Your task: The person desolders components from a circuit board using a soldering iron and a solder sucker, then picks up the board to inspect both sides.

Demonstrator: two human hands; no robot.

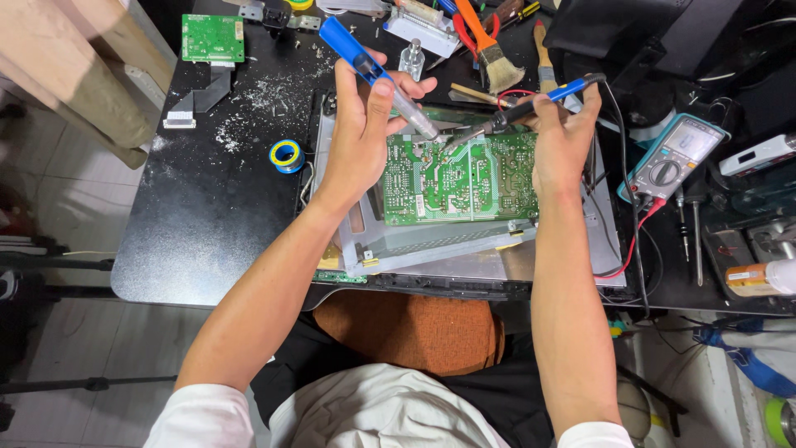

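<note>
A green circuit board [460, 178] lies on a metal chassis plate [431, 245] in the middle of the black table. My left hand [365, 124] grips a blue desoldering pump [377, 79], its silver tip touching the board's top edge. My right hand [564, 137] holds a black and blue soldering iron [531, 104], whose tip meets the same spot from the right. Both tips sit close together near the board's upper middle.
A solder spool [287, 154] rests left of the chassis. A small green board [213, 37] and ribbon cable lie at the back left. Brushes [497, 66], orange-handled pliers and a small bottle [412, 58] stand behind. A multimeter [673, 158] and screwdrivers lie right.
</note>
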